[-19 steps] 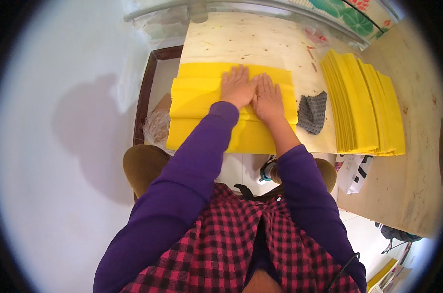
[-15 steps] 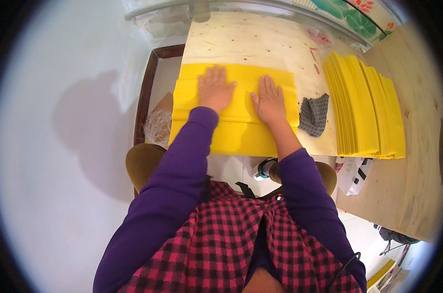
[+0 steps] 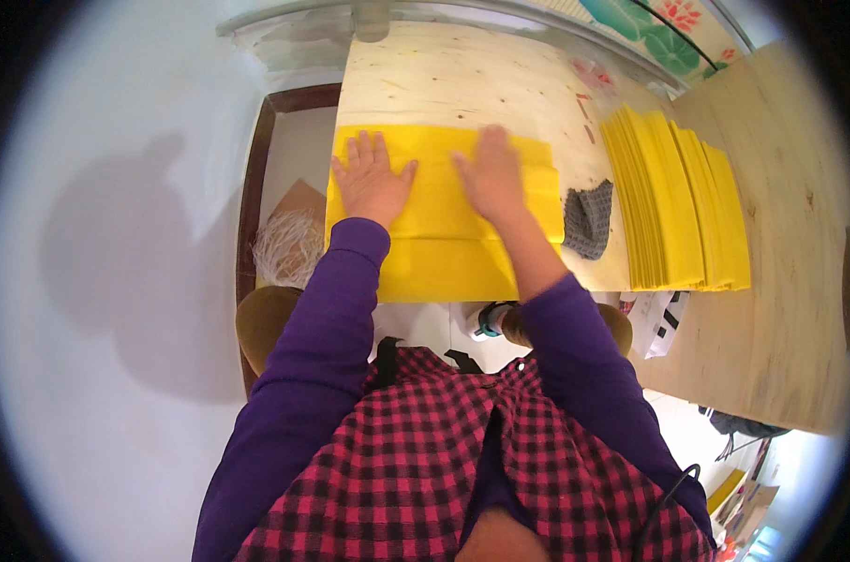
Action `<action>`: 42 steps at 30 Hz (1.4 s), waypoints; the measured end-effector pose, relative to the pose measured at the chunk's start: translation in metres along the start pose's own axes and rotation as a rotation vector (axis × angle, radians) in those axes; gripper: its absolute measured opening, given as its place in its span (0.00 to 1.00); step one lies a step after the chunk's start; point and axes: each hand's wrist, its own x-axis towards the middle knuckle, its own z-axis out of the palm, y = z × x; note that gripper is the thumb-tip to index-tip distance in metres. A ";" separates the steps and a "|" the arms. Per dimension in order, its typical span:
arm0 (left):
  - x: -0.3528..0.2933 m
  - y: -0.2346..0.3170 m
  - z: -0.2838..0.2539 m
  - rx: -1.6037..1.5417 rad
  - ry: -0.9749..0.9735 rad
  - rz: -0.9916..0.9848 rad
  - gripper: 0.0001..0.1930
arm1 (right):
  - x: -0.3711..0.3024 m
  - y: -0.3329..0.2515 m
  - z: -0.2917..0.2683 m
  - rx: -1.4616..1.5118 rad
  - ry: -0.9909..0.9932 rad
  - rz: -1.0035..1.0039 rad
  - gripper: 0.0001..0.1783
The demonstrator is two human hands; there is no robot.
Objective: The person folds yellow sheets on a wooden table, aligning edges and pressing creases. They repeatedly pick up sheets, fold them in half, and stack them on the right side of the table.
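A folded sheet of yellow cloth-like material (image 3: 444, 267) lies flat at the near edge of the wooden table, with crease lines running across it. My left hand (image 3: 373, 183) rests palm down on its left part, fingers spread. On the right-centre part lies my right hand (image 3: 493, 178), somewhat blurred, its thumb apart and its fingers stretched toward the far edge of the sheet. Neither hand grips anything. Just right of the sheet sits a crumpled dark grey cloth (image 3: 589, 220).
A thick stack of folded yellow sheets (image 3: 669, 206) stands on the right of the table (image 3: 425, 70). White stringy scraps (image 3: 289, 245) and brown cardboard lie at the left, beside the white wall (image 3: 134, 309). Below the right edge hangs a white bag (image 3: 655, 323).
My left hand has slid left across the sheet, its fingers more spread. My right hand has moved away from me toward the far edge. The whole view has shifted slightly.
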 end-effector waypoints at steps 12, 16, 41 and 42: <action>0.001 -0.002 0.003 0.014 -0.013 0.021 0.39 | 0.010 -0.010 0.032 -0.059 -0.065 0.073 0.42; 0.003 -0.001 0.004 0.001 0.012 0.035 0.39 | 0.003 0.041 0.017 -0.142 -0.050 0.193 0.42; -0.007 0.073 0.003 -0.055 -0.056 0.347 0.34 | -0.009 0.072 0.004 -0.185 0.027 0.284 0.43; -0.012 0.072 0.008 -0.056 -0.104 0.319 0.34 | -0.009 0.072 0.005 -0.176 0.025 0.284 0.43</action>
